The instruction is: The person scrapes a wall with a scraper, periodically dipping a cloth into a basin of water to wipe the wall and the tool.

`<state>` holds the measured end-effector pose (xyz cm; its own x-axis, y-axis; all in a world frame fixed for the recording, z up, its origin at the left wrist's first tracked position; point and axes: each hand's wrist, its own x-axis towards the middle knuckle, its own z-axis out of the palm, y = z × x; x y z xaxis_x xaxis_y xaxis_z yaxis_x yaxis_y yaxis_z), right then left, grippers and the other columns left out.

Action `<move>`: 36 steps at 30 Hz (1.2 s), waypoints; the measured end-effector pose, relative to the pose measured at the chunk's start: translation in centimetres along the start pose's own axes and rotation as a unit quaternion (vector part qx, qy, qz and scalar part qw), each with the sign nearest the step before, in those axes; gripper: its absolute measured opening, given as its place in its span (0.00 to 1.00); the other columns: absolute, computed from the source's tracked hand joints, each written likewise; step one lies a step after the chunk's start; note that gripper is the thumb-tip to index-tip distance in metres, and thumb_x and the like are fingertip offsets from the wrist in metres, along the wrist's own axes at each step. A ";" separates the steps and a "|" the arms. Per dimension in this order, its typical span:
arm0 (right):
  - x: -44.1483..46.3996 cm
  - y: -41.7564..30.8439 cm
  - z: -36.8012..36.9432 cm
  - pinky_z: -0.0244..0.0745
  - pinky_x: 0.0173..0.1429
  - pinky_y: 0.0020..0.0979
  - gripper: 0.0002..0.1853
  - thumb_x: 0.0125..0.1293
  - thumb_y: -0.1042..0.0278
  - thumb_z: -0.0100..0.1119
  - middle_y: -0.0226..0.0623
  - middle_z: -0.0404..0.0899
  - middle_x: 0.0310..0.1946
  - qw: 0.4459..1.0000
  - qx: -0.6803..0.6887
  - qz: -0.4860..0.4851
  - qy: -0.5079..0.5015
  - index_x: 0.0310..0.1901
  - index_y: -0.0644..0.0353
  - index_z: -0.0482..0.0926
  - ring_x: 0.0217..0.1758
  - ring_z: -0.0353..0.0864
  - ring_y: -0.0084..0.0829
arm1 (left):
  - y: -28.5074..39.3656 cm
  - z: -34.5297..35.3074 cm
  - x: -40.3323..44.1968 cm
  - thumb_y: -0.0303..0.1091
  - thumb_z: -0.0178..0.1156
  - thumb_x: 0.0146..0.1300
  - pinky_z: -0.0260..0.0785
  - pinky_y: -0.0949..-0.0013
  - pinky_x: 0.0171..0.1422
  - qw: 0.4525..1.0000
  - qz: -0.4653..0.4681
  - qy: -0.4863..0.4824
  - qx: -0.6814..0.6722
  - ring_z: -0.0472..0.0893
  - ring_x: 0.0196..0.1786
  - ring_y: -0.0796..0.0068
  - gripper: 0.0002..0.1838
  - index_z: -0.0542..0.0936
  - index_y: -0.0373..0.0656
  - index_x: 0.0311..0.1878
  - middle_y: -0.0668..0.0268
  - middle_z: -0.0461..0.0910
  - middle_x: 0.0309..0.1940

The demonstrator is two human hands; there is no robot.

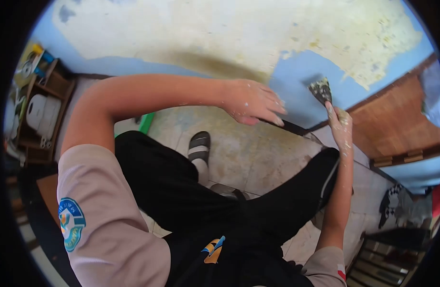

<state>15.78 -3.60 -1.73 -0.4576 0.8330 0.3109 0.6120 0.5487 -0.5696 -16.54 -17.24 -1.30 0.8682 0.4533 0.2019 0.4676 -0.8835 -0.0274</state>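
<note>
My right hand (341, 125) grips the handle of a putty knife (320, 90). Its blade points up toward the blue part of the wall (296, 79) and is coated with pale, crumbly residue. To the left, my left hand (255, 103) hovers in front of the wall's lower part with its fingers spread and nothing in it. Both hands carry whitish specks. Above them, the blue paint gives way to a large bare, cream-coloured patch (220, 33) with a ragged edge.
A wooden shelf (57, 79) with a white appliance (42, 113) stands at the left. On the right are a brown wooden panel (392, 115), clothes (406, 208) and a dark rack (387, 258). My sandalled foot (199, 146) rests on the dusty tiled floor (239, 143).
</note>
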 end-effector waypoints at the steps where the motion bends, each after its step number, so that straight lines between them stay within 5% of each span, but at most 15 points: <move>1: -0.2 0.5 0.2 0.60 0.29 0.37 0.30 0.74 0.49 0.62 0.39 0.61 0.17 0.999 -0.008 -0.016 -0.042 0.23 0.68 0.70 0.23 0.57 0.28 | 0.2 -1.2 -3.4 0.38 0.66 0.63 0.70 0.54 0.69 0.985 -0.152 -0.064 -0.043 0.78 0.65 0.58 0.26 0.78 0.50 0.66 0.58 0.79 0.62; 2: -0.5 1.0 0.5 0.59 0.28 0.34 0.29 0.74 0.49 0.62 0.31 0.61 0.16 0.996 -0.019 -0.031 -0.081 0.23 0.66 0.69 0.23 0.58 0.23 | 0.7 -2.3 -6.9 0.40 0.65 0.64 0.75 0.54 0.62 0.943 -0.297 -0.123 -0.085 0.83 0.58 0.58 0.20 0.82 0.49 0.60 0.58 0.86 0.53; 4: -0.7 1.5 1.2 0.59 0.28 0.33 0.29 0.74 0.49 0.62 0.30 0.61 0.16 0.988 -0.046 -0.046 -0.137 0.22 0.65 0.68 0.22 0.59 0.23 | 0.9 -1.6 -15.7 0.44 0.66 0.66 0.77 0.55 0.52 0.871 -0.465 -0.024 -0.153 0.86 0.46 0.56 0.20 0.84 0.43 0.56 0.56 0.88 0.41; 6: -0.7 0.1 1.4 0.58 0.29 0.36 0.29 0.74 0.51 0.63 0.35 0.59 0.17 0.984 -0.040 -0.051 -0.167 0.23 0.66 0.67 0.23 0.56 0.26 | 2.2 -0.5 -24.5 0.47 0.65 0.63 0.76 0.54 0.55 0.767 -0.626 -0.001 -0.139 0.86 0.47 0.52 0.24 0.82 0.41 0.56 0.53 0.88 0.41; 10: 0.0 -0.3 3.0 0.55 0.28 0.35 0.29 0.72 0.52 0.65 0.32 0.56 0.18 0.970 -0.015 0.045 -0.240 0.23 0.65 0.64 0.25 0.54 0.23 | 7.1 8.6 -43.5 0.44 0.69 0.59 0.73 0.52 0.66 0.637 -0.769 0.054 -0.032 0.79 0.62 0.48 0.31 0.78 0.42 0.64 0.46 0.79 0.62; 13: 0.6 -0.9 4.4 0.53 0.28 0.33 0.28 0.72 0.53 0.65 0.25 0.56 0.19 0.961 0.001 0.073 -0.265 0.23 0.62 0.64 0.26 0.54 0.20 | 9.9 15.4 -50.2 0.46 0.72 0.55 0.69 0.50 0.72 0.567 -0.821 0.071 -0.019 0.72 0.69 0.42 0.41 0.71 0.44 0.72 0.44 0.63 0.75; 19: 1.2 -0.6 6.8 0.53 0.29 0.33 0.27 0.72 0.55 0.66 0.28 0.54 0.21 0.951 -0.089 0.043 -0.294 0.24 0.63 0.64 0.27 0.54 0.22 | 9.7 27.6 -53.8 0.49 0.75 0.52 0.60 0.40 0.77 0.485 -0.873 0.052 0.001 0.64 0.75 0.37 0.54 0.58 0.43 0.79 0.48 0.57 0.78; 23: 1.1 -1.0 7.2 0.57 0.31 0.36 0.26 0.71 0.54 0.65 0.33 0.57 0.19 0.938 -0.141 0.072 -0.307 0.25 0.67 0.67 0.26 0.56 0.25 | 8.5 29.5 -52.0 0.49 0.72 0.55 0.59 0.39 0.76 0.469 -0.882 0.044 0.024 0.65 0.73 0.40 0.51 0.58 0.42 0.78 0.49 0.60 0.76; 25: 1.2 -2.0 7.5 0.58 0.31 0.37 0.26 0.71 0.54 0.65 0.33 0.58 0.19 0.933 -0.141 0.093 -0.318 0.25 0.67 0.68 0.26 0.57 0.24 | 8.4 28.7 -51.4 0.48 0.68 0.59 0.62 0.41 0.72 0.556 -0.830 -0.038 0.029 0.67 0.70 0.43 0.45 0.62 0.41 0.75 0.50 0.63 0.73; 29: 1.4 -1.3 8.0 0.60 0.31 0.37 0.26 0.72 0.53 0.65 0.35 0.60 0.18 0.928 -0.151 0.090 -0.327 0.25 0.67 0.69 0.25 0.58 0.25 | 8.5 28.5 -53.2 0.50 0.66 0.60 0.63 0.39 0.68 0.532 -0.839 -0.075 -0.086 0.66 0.69 0.44 0.41 0.65 0.44 0.73 0.49 0.64 0.71; 31: 1.2 -1.0 8.3 0.60 0.31 0.37 0.26 0.72 0.53 0.64 0.35 0.60 0.18 0.928 -0.170 0.082 -0.323 0.26 0.68 0.69 0.25 0.59 0.26 | 8.0 31.3 -52.0 0.53 0.64 0.61 0.62 0.37 0.68 0.306 -0.946 0.052 0.092 0.66 0.69 0.42 0.39 0.67 0.49 0.73 0.48 0.67 0.69; 32: 1.4 -1.0 8.1 0.61 0.31 0.37 0.26 0.72 0.53 0.64 0.36 0.60 0.18 0.925 -0.190 0.073 -0.321 0.26 0.68 0.70 0.24 0.59 0.26 | 8.5 31.6 -52.2 0.53 0.64 0.61 0.62 0.37 0.68 0.303 -0.947 0.054 0.089 0.66 0.69 0.42 0.39 0.67 0.49 0.73 0.48 0.67 0.69; 34: 1.4 -2.9 7.9 0.61 0.31 0.38 0.26 0.72 0.53 0.64 0.38 0.60 0.18 0.926 -0.169 0.102 -0.322 0.26 0.68 0.70 0.24 0.59 0.27 | 9.6 30.3 -53.1 0.59 0.61 0.64 0.57 0.32 0.71 0.443 -0.892 0.052 0.072 0.63 0.74 0.39 0.40 0.65 0.51 0.75 0.46 0.67 0.71; 35: 1.3 -3.6 8.0 0.61 0.32 0.38 0.26 0.72 0.53 0.64 0.40 0.61 0.18 0.926 -0.145 0.131 -0.324 0.26 0.69 0.71 0.24 0.59 0.28 | 9.7 30.4 -52.6 0.59 0.61 0.64 0.57 0.32 0.71 0.441 -0.893 0.049 0.073 0.63 0.74 0.39 0.40 0.65 0.51 0.75 0.46 0.67 0.71; 36: 1.2 -2.9 8.1 0.61 0.32 0.38 0.26 0.72 0.53 0.64 0.40 0.61 0.18 0.926 -0.144 0.129 -0.324 0.26 0.69 0.71 0.24 0.59 0.28 | 9.2 30.8 -51.7 0.61 0.61 0.64 0.53 0.31 0.74 0.370 -0.926 0.038 0.064 0.59 0.76 0.38 0.43 0.63 0.50 0.77 0.46 0.65 0.73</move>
<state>8.18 -4.76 -5.88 -0.5058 0.7728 -0.3834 0.8590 0.4104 -0.3061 -52.00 -45.14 -42.11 -0.9657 0.2591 0.0170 0.2578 0.9489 0.1820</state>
